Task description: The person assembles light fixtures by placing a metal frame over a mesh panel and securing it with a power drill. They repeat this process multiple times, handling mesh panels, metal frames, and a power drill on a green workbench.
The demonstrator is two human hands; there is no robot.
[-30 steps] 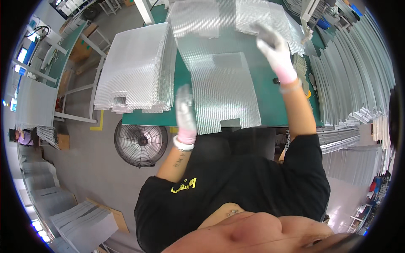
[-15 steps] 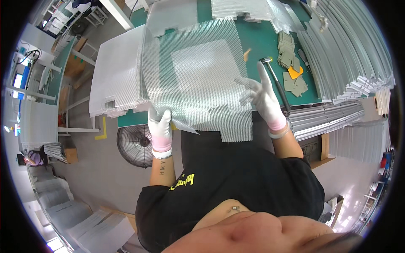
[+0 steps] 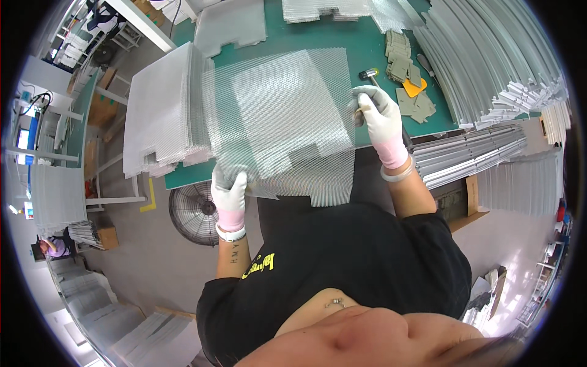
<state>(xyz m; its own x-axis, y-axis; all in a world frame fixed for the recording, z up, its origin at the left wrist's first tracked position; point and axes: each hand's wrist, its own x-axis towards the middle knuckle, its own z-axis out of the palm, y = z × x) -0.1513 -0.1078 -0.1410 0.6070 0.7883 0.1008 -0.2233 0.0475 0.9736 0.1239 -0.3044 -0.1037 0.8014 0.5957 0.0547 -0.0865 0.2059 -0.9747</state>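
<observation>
Between my two white-gloved hands is a metal mesh sheet (image 3: 333,165) with a notched lower edge, held up over the green table. My left hand (image 3: 231,183) pinches its lower left edge, thumb on top and some fingers seen through the mesh. At the sheet's right edge, my right hand (image 3: 380,116) is closed with thumb and fingertips on the rim. A paler sheet with a notch (image 3: 287,104) shows through the mesh, beneath it. Left of the mesh lies a stack of pale notched sheets (image 3: 162,104).
A mallet (image 3: 369,74) lies beyond my right hand, near grey-green flat pieces (image 3: 400,64) and an orange piece (image 3: 415,87). Long metal strips (image 3: 489,55) are stacked at the right. More mesh sheets (image 3: 229,27) lie at the far side. A floor fan (image 3: 199,211) stands below the table (image 3: 422,131).
My right hand has gone from spread fingers over the sheet to closed on its right edge. The mesh sheet has lowered and shifted slightly; my left hand keeps its grip.
</observation>
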